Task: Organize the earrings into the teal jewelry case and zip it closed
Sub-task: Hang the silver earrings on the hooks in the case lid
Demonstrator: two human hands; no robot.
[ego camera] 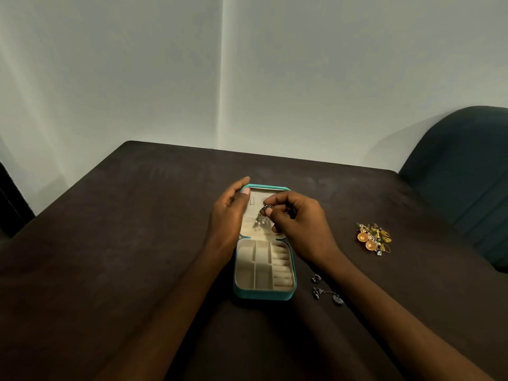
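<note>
The teal jewelry case (pixel 263 295) lies open on the dark table, its cream lid tilted up at the far end and its divided tray toward me. My left hand (pixel 230 213) holds the lid's left edge, thumb on the inner lining. My right hand (pixel 298 224) pinches a silver dangling earring (pixel 261 215) against the inside of the lid. Two dark silver earrings (pixel 327 291) lie on the table just right of the case. A heap of gold and orange earrings (pixel 373 238) sits farther right.
The dark brown table (pixel 123 243) runs to a pale wall at the back. A dark teal chair (pixel 464 171) stands past the table's right corner. A dark shape shows at the far left edge.
</note>
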